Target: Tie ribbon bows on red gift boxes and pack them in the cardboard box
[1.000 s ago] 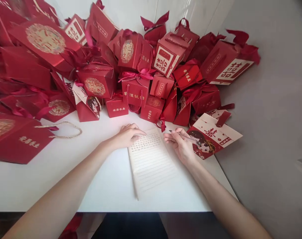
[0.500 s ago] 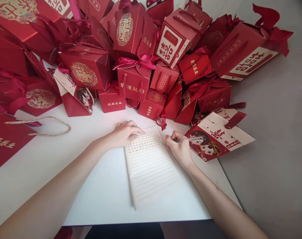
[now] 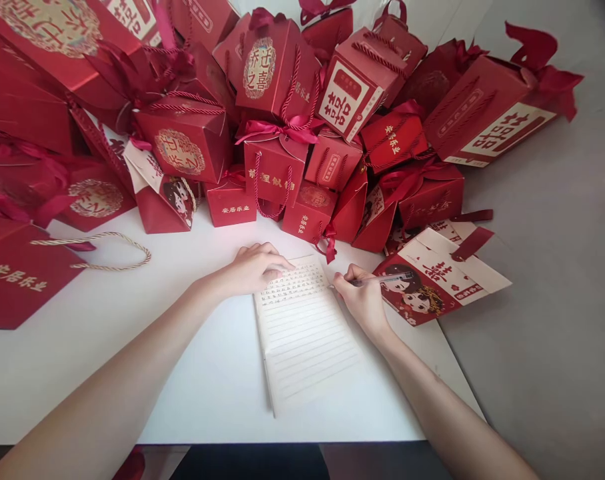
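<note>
A lined notebook (image 3: 307, 353) lies on the white table, with several rows of small handwritten figures across its upper part. My left hand (image 3: 258, 268) rests on the page's upper left corner, fingers loosely bent and stretched over the paper, holding nothing. Between the fingers of my right hand (image 3: 365, 300) is a pen (image 3: 390, 278) with a clear barrel. Its tip is at the page's right edge, level with the lower written rows. Just behind that hand, a red and white gift box (image 3: 435, 277) with cartoon faces lies tilted on the table.
Red gift boxes are piled along the back, among them a ribboned box (image 3: 275, 163) and a large one (image 3: 492, 107) at the right. A red box (image 3: 27, 273) with a gold rope handle (image 3: 127, 250) stands at the left. The white table (image 3: 207, 393) ends near my body.
The view has shifted slightly, so the boxes and notebook appear a little further right. Both hands keep nearly the same places on the notebook, and the pen stays in my right hand.
</note>
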The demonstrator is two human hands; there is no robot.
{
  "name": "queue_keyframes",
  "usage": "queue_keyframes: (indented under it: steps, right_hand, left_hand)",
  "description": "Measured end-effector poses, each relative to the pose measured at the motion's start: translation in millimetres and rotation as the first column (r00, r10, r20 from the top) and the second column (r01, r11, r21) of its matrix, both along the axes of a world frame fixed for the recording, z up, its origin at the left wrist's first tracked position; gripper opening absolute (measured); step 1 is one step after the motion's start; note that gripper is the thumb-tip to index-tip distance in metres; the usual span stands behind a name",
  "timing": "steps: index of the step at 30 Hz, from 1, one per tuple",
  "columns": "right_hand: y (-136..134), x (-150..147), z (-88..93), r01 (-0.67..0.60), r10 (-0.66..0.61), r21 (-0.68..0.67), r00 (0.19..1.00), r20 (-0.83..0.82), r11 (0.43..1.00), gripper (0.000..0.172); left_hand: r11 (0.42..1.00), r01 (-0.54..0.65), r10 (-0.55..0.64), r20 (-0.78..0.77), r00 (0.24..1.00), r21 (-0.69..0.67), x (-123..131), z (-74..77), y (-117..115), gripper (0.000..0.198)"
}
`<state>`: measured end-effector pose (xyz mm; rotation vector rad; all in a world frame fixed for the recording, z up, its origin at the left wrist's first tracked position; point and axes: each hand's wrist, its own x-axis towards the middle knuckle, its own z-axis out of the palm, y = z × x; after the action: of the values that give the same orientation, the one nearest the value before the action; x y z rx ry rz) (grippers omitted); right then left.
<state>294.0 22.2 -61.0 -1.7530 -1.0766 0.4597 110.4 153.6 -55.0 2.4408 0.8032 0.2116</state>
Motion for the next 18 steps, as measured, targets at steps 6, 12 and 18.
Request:
queue_keyframes:
  steps: [6, 12, 18]
  right_hand:
    - [0, -1, -0.1, 0.001, 0.0, 0.017, 1.0, -0.012, 1.0, 0.032]
    - [2, 16, -3.3, 0.0, 0.003, 0.139, 1.0, -0.022, 0.99, 0.028]
    - [-3, 47, -0.2, -0.334, 0.219, 0.144, 0.831, 0.511, 0.932, 0.019]
  left_hand:
    - [1.0, 0.009, -0.009, -0.02, 1.0, -0.007, -1, 2.4, -1, 0.033]
    - [1.0, -0.001, 0.001, 0.022, 1.0, -0.004, -3, 4.6, -3, 0.033]
    - [0.999, -0.046, 0.036, 0.282, 0.959, 0.028, -6, -2.4, -6, 0.025]
